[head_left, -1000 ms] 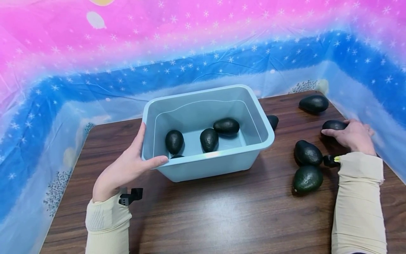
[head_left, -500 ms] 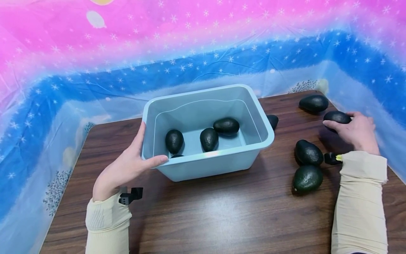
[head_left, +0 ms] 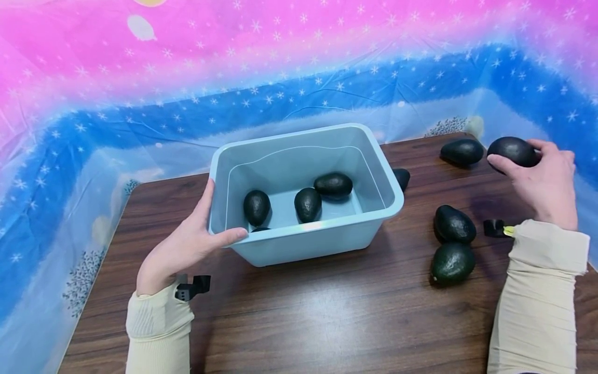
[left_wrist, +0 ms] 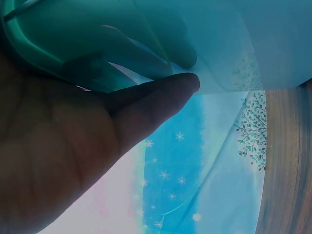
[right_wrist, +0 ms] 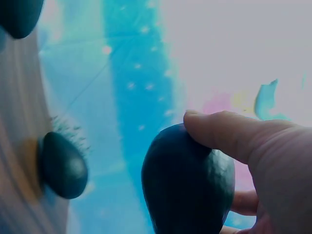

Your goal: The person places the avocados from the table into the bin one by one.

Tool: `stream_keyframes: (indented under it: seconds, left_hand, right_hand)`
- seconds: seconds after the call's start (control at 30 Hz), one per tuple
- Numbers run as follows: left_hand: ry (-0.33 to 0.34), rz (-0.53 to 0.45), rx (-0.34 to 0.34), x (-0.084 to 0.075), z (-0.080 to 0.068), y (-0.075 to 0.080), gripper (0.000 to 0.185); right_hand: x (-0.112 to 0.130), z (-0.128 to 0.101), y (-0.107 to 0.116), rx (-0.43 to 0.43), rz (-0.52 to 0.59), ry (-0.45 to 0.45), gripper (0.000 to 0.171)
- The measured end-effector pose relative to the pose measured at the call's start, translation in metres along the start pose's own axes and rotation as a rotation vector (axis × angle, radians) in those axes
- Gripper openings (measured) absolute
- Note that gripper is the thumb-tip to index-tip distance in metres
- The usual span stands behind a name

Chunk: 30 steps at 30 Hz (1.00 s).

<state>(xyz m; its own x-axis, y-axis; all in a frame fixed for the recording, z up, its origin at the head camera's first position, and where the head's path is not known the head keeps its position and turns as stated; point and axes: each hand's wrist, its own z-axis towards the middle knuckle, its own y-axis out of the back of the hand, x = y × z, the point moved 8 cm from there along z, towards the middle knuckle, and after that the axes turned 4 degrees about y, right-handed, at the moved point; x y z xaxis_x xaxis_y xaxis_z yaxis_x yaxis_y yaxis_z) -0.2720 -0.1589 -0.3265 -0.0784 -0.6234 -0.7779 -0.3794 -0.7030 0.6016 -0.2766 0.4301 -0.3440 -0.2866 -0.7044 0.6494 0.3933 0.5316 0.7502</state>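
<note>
A pale blue plastic tub (head_left: 388,179) stands on the brown wooden table (head_left: 299,322) with three dark avocados (head_left: 308,204) showing fully inside and a fourth peeking above the near rim. My left hand (head_left: 187,244) grips the tub's near left corner, thumb over the rim; in the left wrist view its fingers (left_wrist: 146,105) lie against the tub wall (left_wrist: 214,44). My right hand (head_left: 544,179) holds a dark avocado (head_left: 513,151) lifted above the table at the far right. The right wrist view has the avocado (right_wrist: 187,183) under my thumb.
Loose avocados lie on the table to the tub's right: one far back (head_left: 461,151), one by the tub's far corner (head_left: 402,178), two nearer (head_left: 453,224) (head_left: 452,263). A pink and blue starry sheet (head_left: 140,104) walls in the table's back and sides.
My right hand has lifted the avocado off the table and raised it back and to the right. The left hand and tub have stayed still.
</note>
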Motion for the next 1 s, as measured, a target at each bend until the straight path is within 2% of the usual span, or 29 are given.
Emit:
stream_keyframes:
  seconds: [0.17, 0.5, 0.7, 0.87, 1.0]
  left_hand:
    - [-0.022, -0.007, 0.005, -0.001, 0.000, 0.000, 0.108]
    - [-0.019, -0.017, 0.003, -0.001, 0.000, 0.000, 0.108]
    - [-0.036, -0.036, 0.008, -0.003, 0.000, -0.001, 0.108]
    - [-0.009, -0.019, 0.006, -0.001, 0.000, -0.001, 0.108]
    - [-0.022, -0.026, 0.005, -0.002, 0.000, -0.001, 0.108]
  right_hand:
    - [0.018, -0.010, 0.014, -0.071, 0.022, 0.015, 0.093]
    - [0.042, -0.023, 0.029, -0.150, 0.047, 0.044, 0.082]
    - [0.059, -0.028, 0.030, -0.189, 0.058, 0.127, 0.075]
    - [0.079, -0.036, 0.028, -0.185, 0.091, 0.207, 0.074]
    - [0.093, -0.043, 0.027, -0.182, 0.113, 0.252, 0.073]
